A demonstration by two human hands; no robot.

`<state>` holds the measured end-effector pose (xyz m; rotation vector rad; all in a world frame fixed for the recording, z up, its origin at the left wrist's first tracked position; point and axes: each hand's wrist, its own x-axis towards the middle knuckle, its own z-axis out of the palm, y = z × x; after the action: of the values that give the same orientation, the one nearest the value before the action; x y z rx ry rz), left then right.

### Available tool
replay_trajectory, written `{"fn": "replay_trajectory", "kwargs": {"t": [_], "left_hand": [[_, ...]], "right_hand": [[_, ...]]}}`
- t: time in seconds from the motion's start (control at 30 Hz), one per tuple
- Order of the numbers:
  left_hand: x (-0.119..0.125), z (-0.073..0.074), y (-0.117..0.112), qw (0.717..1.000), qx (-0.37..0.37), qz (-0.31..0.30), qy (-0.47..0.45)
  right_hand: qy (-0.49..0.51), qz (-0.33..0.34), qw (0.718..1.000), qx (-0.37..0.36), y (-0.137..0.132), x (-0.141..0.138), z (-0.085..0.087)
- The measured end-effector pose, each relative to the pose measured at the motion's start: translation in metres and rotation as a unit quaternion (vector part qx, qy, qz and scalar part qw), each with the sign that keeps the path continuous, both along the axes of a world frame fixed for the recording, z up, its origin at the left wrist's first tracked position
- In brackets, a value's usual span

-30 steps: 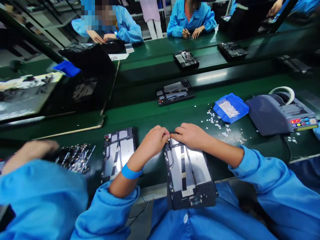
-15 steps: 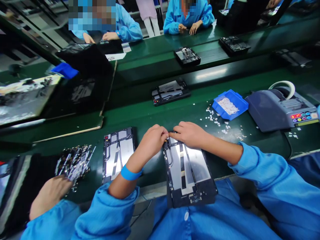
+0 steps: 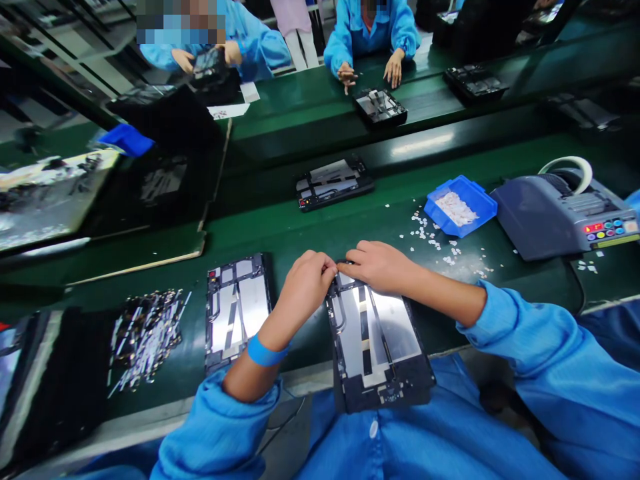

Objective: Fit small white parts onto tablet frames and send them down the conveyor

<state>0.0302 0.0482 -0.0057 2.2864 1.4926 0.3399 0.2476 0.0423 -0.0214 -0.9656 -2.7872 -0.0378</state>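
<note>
An opened tablet (image 3: pixel 403 330) with silver battery plates and black flex strips lies in front of me, its near end jutting over the bench edge. My left hand (image 3: pixel 306 283) is closed in a pinch at the tablet's far left corner. Against the far edge rests my right hand (image 3: pixel 376 267), fingers curled and tips meeting the left fingertips at that corner. Whatever sits between the fingertips is too small or covered to make out. A second opened tablet (image 3: pixel 254 293) lies left of my forearm.
Left is a pile of thin flex strips (image 3: pixel 150 333). Right stand a blue bin (image 3: pixel 481 212) of white bits, loose scraps around it, and a tape dispenser (image 3: pixel 530 217). Another tablet (image 3: pixel 333 183) lies further back. Two co-workers (image 3: pixel 255 40) sit across the bench.
My hands stay at the tablet's corner almost unmoved. A neighbour's hand has left the strip pile at left. Across the bench, one co-worker lifts a device and the other's hands have spread apart.
</note>
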Motion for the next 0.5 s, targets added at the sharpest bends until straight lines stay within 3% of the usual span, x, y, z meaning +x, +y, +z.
{"fn": "replay_trajectory", "kwargs": {"t": [0.1, 0.27, 0.5], "left_hand": [[0.001, -0.003, 0.000, 0.999, -0.004, 0.024, -0.022], [0.001, -0.011, 0.000, 0.983, -0.091, 0.115, -0.114], [0.002, -0.030, -0.012, 0.959, -0.086, 0.191, -0.193]], "right_hand": [[-0.002, -0.004, 1.000, -0.002, -0.001, 0.000, 0.001], [0.012, -0.006, 1.000, 0.000, -0.001, 0.000, 0.000], [0.036, 0.003, 0.999, 0.000, 0.001, 0.003, -0.005]]}}
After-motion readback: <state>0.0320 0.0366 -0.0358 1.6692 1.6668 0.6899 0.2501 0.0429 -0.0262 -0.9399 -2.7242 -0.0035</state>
